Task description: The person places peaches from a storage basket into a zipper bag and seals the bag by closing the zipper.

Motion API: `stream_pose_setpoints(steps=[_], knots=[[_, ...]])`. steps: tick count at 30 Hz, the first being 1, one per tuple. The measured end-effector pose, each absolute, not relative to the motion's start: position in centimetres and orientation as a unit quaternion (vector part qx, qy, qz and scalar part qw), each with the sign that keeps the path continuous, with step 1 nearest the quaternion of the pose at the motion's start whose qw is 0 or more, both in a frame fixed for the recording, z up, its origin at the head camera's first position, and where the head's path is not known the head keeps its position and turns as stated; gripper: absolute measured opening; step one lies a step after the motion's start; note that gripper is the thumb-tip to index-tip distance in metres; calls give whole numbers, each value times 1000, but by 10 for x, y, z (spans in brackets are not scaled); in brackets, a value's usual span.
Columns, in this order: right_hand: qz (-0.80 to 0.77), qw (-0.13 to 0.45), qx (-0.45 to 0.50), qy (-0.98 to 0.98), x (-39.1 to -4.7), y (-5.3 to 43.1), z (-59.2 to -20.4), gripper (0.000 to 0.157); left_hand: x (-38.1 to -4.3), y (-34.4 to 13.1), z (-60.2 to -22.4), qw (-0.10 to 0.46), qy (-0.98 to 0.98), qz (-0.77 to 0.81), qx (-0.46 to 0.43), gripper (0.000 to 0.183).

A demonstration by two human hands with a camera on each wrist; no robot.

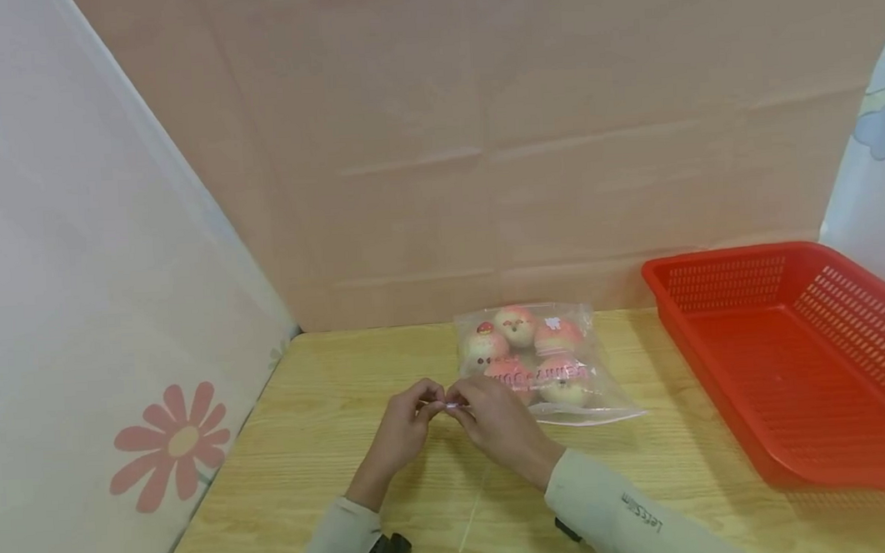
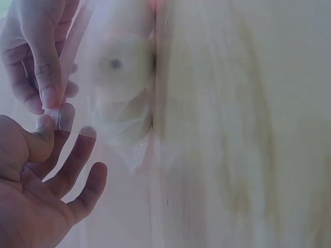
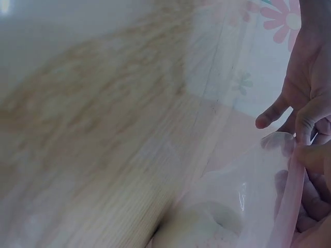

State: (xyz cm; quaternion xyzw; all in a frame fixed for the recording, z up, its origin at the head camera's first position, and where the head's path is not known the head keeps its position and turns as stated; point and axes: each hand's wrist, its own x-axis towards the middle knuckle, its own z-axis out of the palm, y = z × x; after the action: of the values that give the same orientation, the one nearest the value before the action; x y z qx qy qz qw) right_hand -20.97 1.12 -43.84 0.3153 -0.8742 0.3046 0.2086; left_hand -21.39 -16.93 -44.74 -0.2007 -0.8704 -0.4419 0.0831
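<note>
A clear plastic zip bag (image 1: 606,393) lies on the table with several round pink-and-cream balls (image 1: 564,387) inside, some with small printed faces. Its edge with a pale strip faces the person. At the near left corner of that edge, my left hand (image 1: 401,433) pinches the plastic between thumb and index finger. Its other fingers are spread in the left wrist view. Right beside it, my right hand (image 1: 504,423) pinches the same edge, fingertips nearly meeting the left ones. The right wrist view shows the bag film (image 3: 258,191) stretching from the fingers over a pale ball (image 3: 207,222).
A red plastic basket (image 1: 775,451) with perforated sides stands to the right of the bag. A pinkish backdrop (image 1: 483,182) rises behind the wooden table (image 1: 288,485). On the left is a pale cloth wall (image 1: 75,287) with a pink flower.
</note>
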Motion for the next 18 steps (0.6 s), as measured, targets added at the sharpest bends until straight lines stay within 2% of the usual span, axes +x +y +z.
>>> stream_pose_setpoints(steps=[11, 18], knots=[[293, 206, 311, -881, -208, 20, -437, 7, -214, -171, -446, 85, -877, -431, -198, 5], [282, 232, 327, -872, -210, 25, -438, 11, -211, -172, -442, 83, -879, -407, -234, 6]])
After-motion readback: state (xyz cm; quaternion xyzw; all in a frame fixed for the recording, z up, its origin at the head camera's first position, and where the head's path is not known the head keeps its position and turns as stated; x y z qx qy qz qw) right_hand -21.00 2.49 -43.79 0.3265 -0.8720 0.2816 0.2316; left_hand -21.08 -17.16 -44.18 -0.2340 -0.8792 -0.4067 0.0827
